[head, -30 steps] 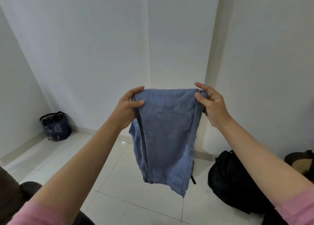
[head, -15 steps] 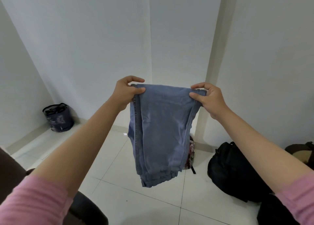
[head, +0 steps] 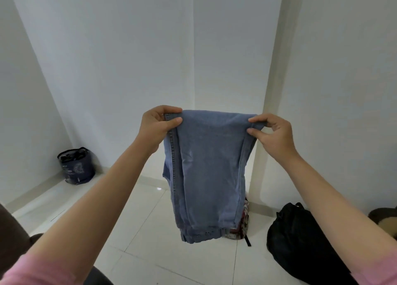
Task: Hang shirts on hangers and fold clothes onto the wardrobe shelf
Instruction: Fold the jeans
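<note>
My jeans [head: 206, 168] hang folded in front of me, faded blue denim doubled over at the top edge. A stitched seam runs down the left side, and the hems dangle together above the white floor.

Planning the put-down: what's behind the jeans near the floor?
Held up by the left hand and right hand, the jeans cover most of a red patterned bag on the floor. Only its right edge and a strap show; the rest is hidden.

Patterned bag [head: 241, 226] mostly hidden behind jeans [head: 206, 173] below the fingers; black backpack [head: 300, 241] partly covered by right forearm.
</note>
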Tool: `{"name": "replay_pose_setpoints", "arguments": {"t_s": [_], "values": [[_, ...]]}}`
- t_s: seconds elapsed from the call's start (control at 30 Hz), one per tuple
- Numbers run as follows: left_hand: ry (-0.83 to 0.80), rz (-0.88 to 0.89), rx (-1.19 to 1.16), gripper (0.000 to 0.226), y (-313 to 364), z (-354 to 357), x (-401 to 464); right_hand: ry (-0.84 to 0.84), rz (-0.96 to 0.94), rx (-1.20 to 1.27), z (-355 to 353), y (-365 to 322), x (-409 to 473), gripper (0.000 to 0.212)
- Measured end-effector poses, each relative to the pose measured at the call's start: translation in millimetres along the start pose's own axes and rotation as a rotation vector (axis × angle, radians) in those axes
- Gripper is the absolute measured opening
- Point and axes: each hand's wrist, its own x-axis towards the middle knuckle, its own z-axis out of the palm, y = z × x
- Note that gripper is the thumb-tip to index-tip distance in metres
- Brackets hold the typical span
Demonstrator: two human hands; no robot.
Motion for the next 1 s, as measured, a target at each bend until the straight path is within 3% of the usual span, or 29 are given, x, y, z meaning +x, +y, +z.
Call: {"name": "replay_pose_setpoints", "arguments": {"t_s": [0.13,0.27,0.43,0.6,0.77,0.87,1.0], "values": [[-0.045,0.065,0.061,0.02,23.3,-12.6,5.1,0.09,-0.097,0.273,-3.0,-18.6,11.7,0.038],[-0.009,0.153,0.13,0.016,44.5,-17.6,11.5,0.253,-0.245,0.262,11.2,-41.4,27.0,0.022],[0.042,0.113,0.0,0.024,65.3,-24.5,14.6,0.195,-0.342,0.188,18.7,-54.4,34.0,0.037],[0.023,0.127,0.026,0.042,68.6,-34.1,5.4,0.271,-0.477,0.162,20.2,-74.7,41.6,0.024],[0.412,0.127,0.272,0.066,54.4,-31.3,-22.7,0.248,-0.54,0.182,23.2,-102.7,48.6,0.023],[0.539,0.141,0.112,0.064,28.6,-20.0,-57.3,0.218,-0.539,0.183,27.7,-111.3,52.8,0.026],[0.522,0.189,-0.147,0.042,-6.6,8.3,-116.7,0.187,-0.572,0.163,26.6,-116.1,55.2,0.026]]}}
